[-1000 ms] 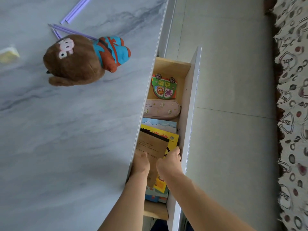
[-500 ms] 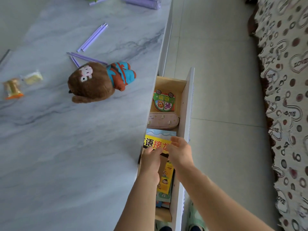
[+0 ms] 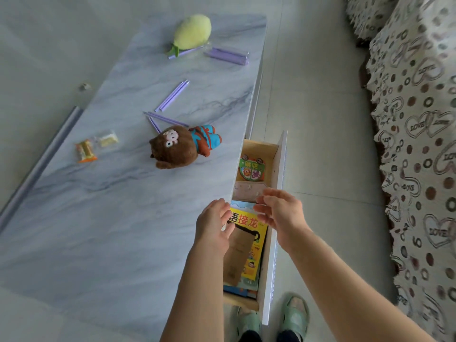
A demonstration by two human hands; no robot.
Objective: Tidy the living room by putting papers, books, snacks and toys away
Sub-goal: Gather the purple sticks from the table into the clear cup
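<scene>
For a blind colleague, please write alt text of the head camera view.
Two open hands, left hand and right hand, hover over books in an open drawer of a marble-topped table. A brown plush toy, purple sticks and snacks lie on top.

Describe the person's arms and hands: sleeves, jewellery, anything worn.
Both forearms are bare as far as the frame shows; no sleeve is visible. The left hand and right hand show no gloves, rings, watch or bracelet. No markings are visible on either.

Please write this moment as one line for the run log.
left hand: open | right hand: open | both above books in open drawer | brown plush on table
</scene>
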